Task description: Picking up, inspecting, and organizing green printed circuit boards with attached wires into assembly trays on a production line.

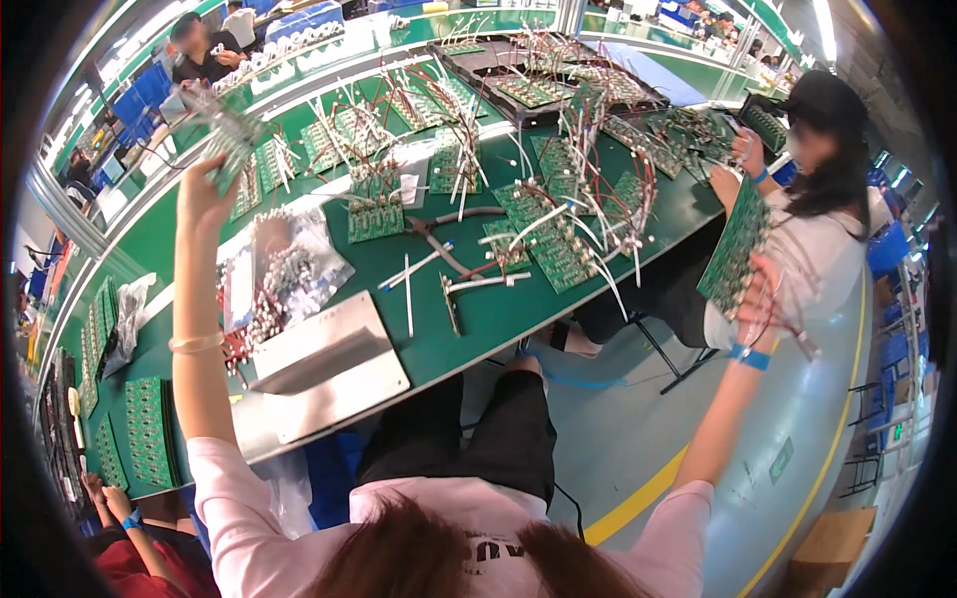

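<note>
Head view, sole view. Clock dial centred on the picture, 12 at its top.

Key relation: your two hands stand well apart, each with its own board. Your left hand (pixel 204 194) is up at 10 o'clock, grasping a wired circuit board (pixel 232 140); your right hand (pixel 760 299) is near 3 o'clock, grasping a green circuit board (pixel 731 244). Neither hand is free.

Left: board rises from your fingers toward 1 o'clock, above the far-left part of the bench (pixel 434 344). It is blurred; you cannot fix its long axis from this.

Right: board lies toward 11 o'clock from your palm, tilted, long axis roughly 1 to 7 o'clock. Your grip is on its lower right margin. In the picture it stands past the bench's right edge, against the floor. Loose wires (pixel 795 332) hang toward 5 o'clock from your hand. A co-worker's hand (pixel 725 184) shows just beside its upper end; contact cannot be told.

Nearer hand: for each board, the one grasping it. For the wired boards (pixel 558 244) lying at 1 o'clock on the bench, your right hand appears nearer. The pliers (pixel 434 239), at 11 o'clock just off centre, lie between your hands, touched by neither. The metal plate (pixel 334 364) sits at 8 o'clock, right of your left forearm.
</note>
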